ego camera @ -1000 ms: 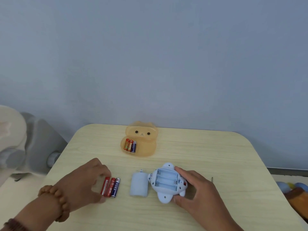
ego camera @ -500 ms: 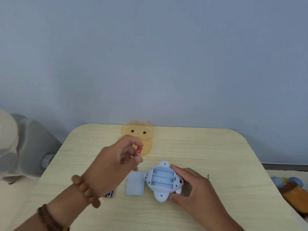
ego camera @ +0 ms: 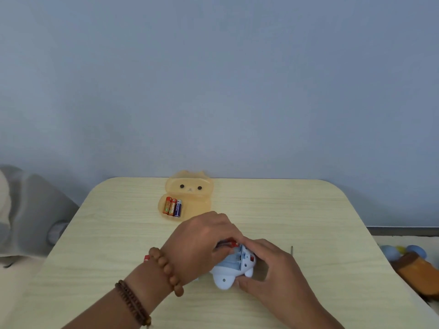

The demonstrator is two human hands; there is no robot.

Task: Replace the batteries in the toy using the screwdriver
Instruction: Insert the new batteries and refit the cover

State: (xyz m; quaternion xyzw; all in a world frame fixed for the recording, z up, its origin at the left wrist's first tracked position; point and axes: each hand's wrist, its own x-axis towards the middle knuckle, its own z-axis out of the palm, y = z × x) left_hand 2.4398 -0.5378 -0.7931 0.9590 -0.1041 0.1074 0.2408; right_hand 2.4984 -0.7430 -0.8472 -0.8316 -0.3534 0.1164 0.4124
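Observation:
The pale blue toy [ego camera: 231, 269] lies belly up near the table's front, its battery compartment uncovered. My right hand [ego camera: 273, 274] grips the toy from its right side. My left hand [ego camera: 202, 243] reaches over the toy's far end and pinches a red battery [ego camera: 229, 244] at the top of the compartment. Three batteries [ego camera: 172, 206] lie in the orange bear-shaped tray [ego camera: 194, 200] at the back. The thin screwdriver [ego camera: 292, 251] lies on the table right of my right hand. My left arm hides the toy's cover and the other loose batteries, except one red tip [ego camera: 146, 257].
The light wooden table [ego camera: 297, 210] has rounded corners and stands against a grey-blue wall. A grey and white cushioned shape [ego camera: 28, 210] sits off the left edge. Blue and orange toys [ego camera: 413, 264] lie off the right edge.
My left hand picked one red battery out of the row on the table, carried it up and right, and now holds it at the toy's compartment. My right hand stayed on the toy.

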